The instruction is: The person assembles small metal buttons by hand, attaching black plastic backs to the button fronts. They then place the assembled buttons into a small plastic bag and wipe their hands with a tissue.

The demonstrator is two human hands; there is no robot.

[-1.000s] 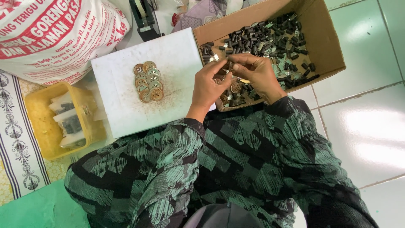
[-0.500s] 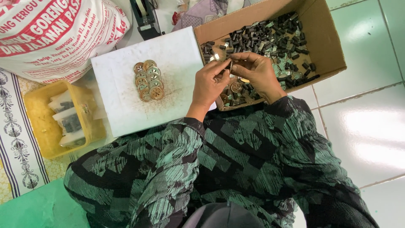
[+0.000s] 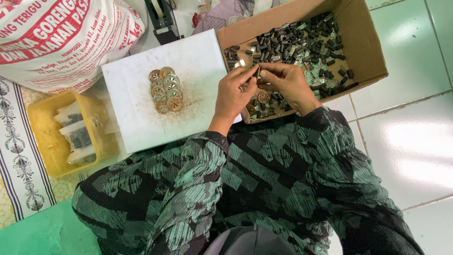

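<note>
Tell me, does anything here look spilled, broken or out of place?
Nothing is spilled or broken. The white board has a brownish, dirty-looking smudge around the stacked metal discs. Small dark parts lie loose in the cardboard box, where both hands pinch a small piece.

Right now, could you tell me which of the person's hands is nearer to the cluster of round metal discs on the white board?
Left. The left hand is just right of the discs; the right hand lies beyond it, over the cardboard box.

One head-worn camera looks steeply down, close over the lap, cardboard box (image 3: 363,52) and white board (image 3: 137,108).
</note>
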